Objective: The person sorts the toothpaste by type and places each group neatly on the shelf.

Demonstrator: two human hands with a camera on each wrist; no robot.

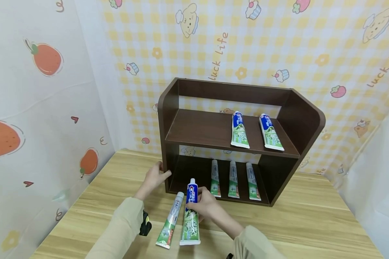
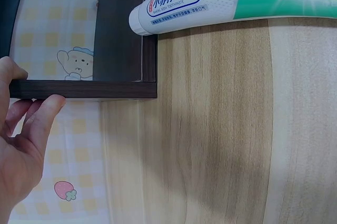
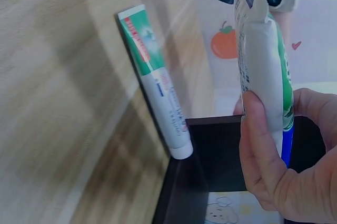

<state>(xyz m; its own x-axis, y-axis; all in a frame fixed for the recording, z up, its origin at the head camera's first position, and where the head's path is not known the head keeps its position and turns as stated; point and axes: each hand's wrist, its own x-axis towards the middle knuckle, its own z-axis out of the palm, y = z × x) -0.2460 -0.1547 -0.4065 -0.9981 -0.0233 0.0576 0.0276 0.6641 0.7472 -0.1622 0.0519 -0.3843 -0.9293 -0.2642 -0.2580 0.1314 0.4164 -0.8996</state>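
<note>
My right hand (image 1: 206,203) grips a blue, white and green Crest toothpaste tube (image 1: 191,216) in front of the shelf, cap end toward the shelf. In the right wrist view this tube (image 3: 263,71) is lifted off the table, with fingers and thumb on its two sides. My left hand (image 1: 153,178) holds the left side panel of the dark brown shelf (image 1: 164,158) near its lower part; the left wrist view shows thumb and fingers on either side of the panel edge. Beside the held tube, a baking soda toothpaste tube (image 1: 171,219) lies on the table, its cap at the shelf's front edge.
Two Crest tubes, a left one (image 1: 239,130) and a right one (image 1: 271,132), lie on the upper board. Below, three baking soda tubes (image 1: 215,178) lie side by side toward the right. Wood-grain table (image 1: 311,219) surrounds the shelf, with patterned cloth (image 1: 142,46) behind.
</note>
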